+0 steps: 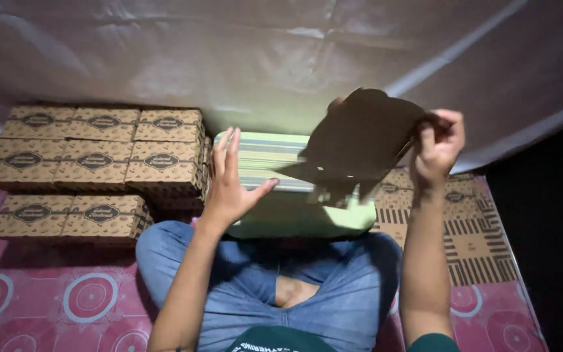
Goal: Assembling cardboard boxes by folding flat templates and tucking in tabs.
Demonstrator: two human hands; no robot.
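Note:
My right hand [436,148] is raised and grips the edge of a flat, unfolded brown cardboard box blank [360,140], held up and tilted in the air. My left hand [229,182] rests with fingers spread on top of a green-sided stack of flat sheets [275,189] that lies across my lap. The blank hangs over the right part of that stack and casts a shadow on it. My legs in blue jeans [333,287] are crossed under the stack.
Several folded brown printed boxes [99,163] are stacked in rows on the left. A flat patterned cardboard sheet [470,234] lies on the right. A pink mat with circle prints [66,300] covers the floor. A grey tarp wall [229,58] hangs behind.

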